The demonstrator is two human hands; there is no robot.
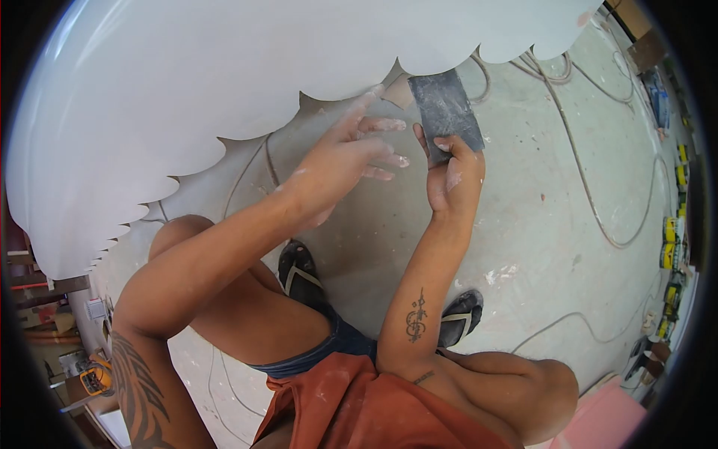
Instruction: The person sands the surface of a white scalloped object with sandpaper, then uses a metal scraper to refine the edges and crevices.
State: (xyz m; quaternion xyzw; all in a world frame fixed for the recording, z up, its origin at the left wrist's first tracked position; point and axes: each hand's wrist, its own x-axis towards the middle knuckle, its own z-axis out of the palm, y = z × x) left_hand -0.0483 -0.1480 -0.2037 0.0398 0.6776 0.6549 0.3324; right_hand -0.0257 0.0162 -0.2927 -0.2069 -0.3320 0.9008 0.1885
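A dark grey sheet of sandpaper (447,108), dusted with white, is pinched between the thumb and fingers of my right hand (456,176). Its far end overlaps the scalloped edge of a large, smooth white panel (187,67). My left hand (340,161) has its fingers spread, with white dust on the fingertips and nothing in them. The outstretched index finger comes right up to the panel's edge. A small tan piece (399,92) shows beside that fingertip, partly hidden by the panel.
Hoses and cables (572,150) loop across the grey floor (538,224) on the right and under the panel. Yellow-and-black items (668,243) line the right side. An orange-yellow tool (96,380) sits at lower left, and a pink sheet (598,419) at lower right.
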